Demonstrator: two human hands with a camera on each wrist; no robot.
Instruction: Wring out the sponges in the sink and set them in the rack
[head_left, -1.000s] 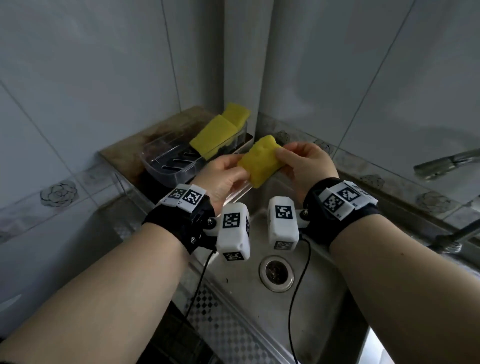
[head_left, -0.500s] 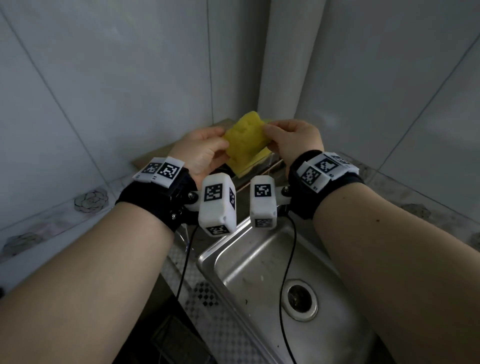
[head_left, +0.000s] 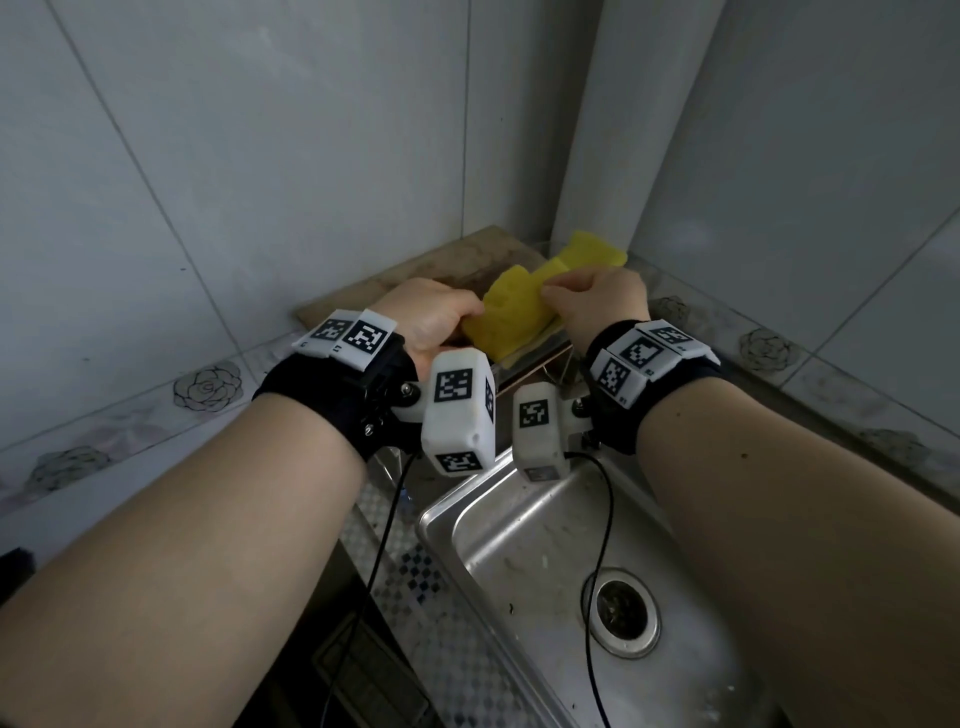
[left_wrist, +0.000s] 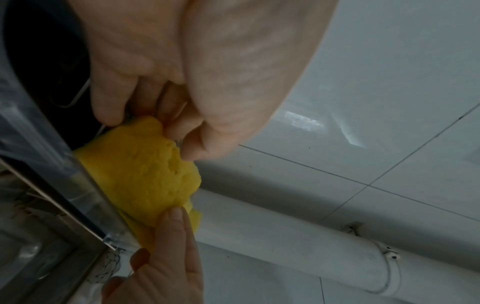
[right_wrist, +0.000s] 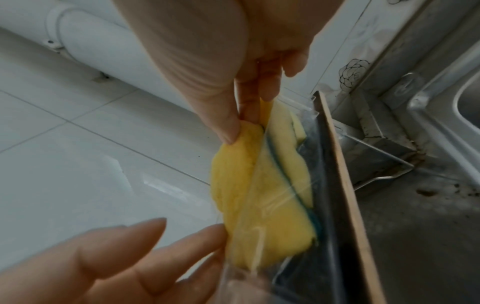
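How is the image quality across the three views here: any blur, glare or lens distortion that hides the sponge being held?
Head view: dim, even light, sharp; wide-angle bend in the tile lines; the sponge reads clearly between left hand and right hand. Left wrist view: palm close and soft, window glare on the wall tile. Right wrist view: slight motion blur, and the clear rack wall veils the sponge.

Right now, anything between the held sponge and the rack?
Nothing visible blocks it. Left hand and right hand pinch the sponge just above the clear rack, which already holds other yellow sponges; it would land on or beside them.
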